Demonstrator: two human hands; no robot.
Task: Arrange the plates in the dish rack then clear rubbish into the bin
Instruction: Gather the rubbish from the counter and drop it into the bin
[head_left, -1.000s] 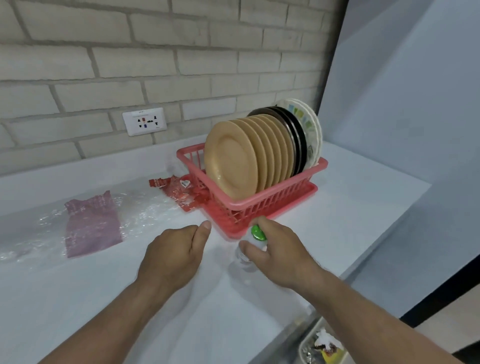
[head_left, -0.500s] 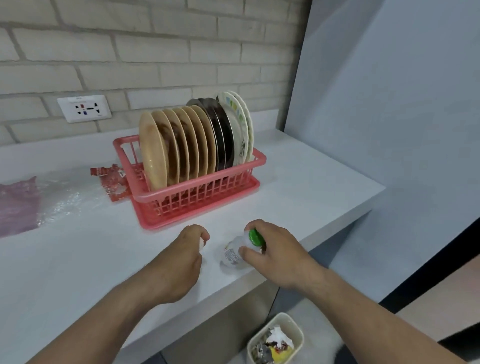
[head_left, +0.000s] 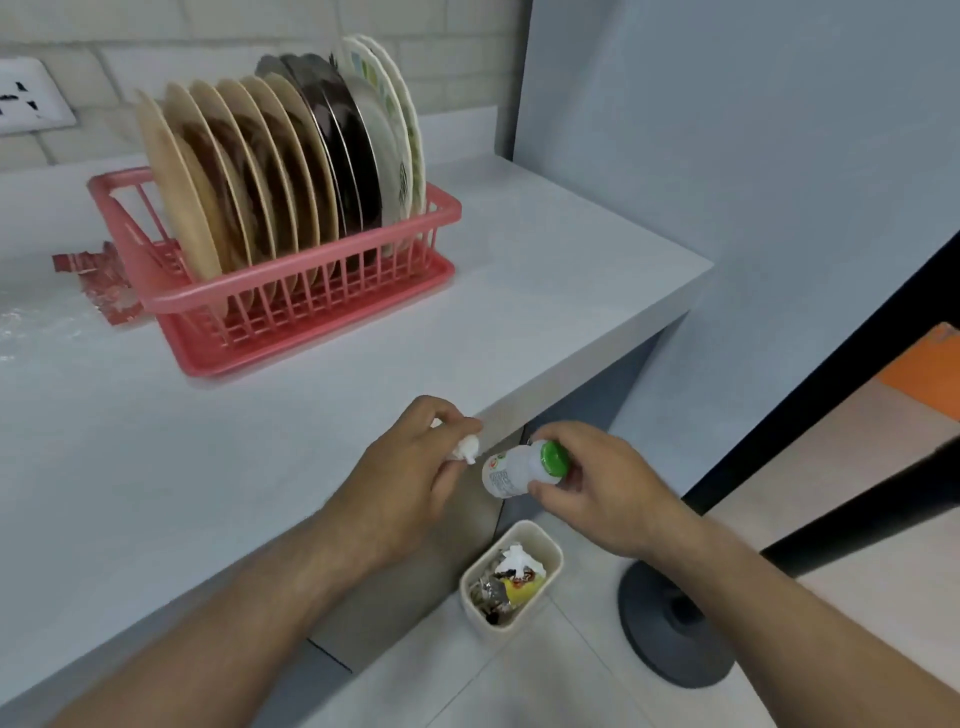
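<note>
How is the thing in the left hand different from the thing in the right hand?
The left hand pinches a tiny crumpled white scrap; the right hand grips a bigger bottle. The scrap is all white and shapeless; the bottle is smooth, with a green cap and printed label. Both are held by the counter edge.

The bare left forearm (head_left: 234, 613) and right forearm (head_left: 805, 613) reach forward, wrists near each other. The left grip (head_left: 415, 462) curls its fingers, pinching a small white crumpled scrap (head_left: 467, 448). The right grip (head_left: 597, 483), knuckles up, clasps a small white plastic bottle with a green cap (head_left: 511, 470) between thumb and fingers.
</note>
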